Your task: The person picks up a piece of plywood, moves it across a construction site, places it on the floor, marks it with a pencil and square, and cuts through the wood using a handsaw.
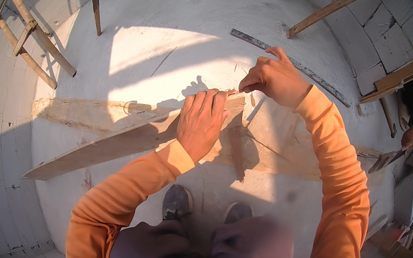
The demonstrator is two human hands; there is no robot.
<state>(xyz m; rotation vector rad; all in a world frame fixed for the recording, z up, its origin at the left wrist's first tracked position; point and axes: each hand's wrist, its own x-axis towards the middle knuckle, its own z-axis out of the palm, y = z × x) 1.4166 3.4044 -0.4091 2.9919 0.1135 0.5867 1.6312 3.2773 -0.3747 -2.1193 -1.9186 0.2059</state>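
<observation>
A long wooden board (102,151) slants from the lower left up to the middle, tilted on its edge. My left hand (201,123) is closed over its upper edge, near the far end. Just beyond that end, my right hand (280,81) is raised in a pinch, thumb against fingers. Whatever sits in the pinch is too small to make out. A thin reddish sliver (233,93) shows at the board's end, between both hands. Under the board, a flat plank (75,112) lies across the pale floor.
A dark, speckled straight bar (320,81) lies on the floor beyond my right hand. A wooden ladder (43,43) leans at the left block wall. Timber props (325,13) stand farther back. At the right edge another person's hand (409,139) is near a flat-bladed tool (386,161).
</observation>
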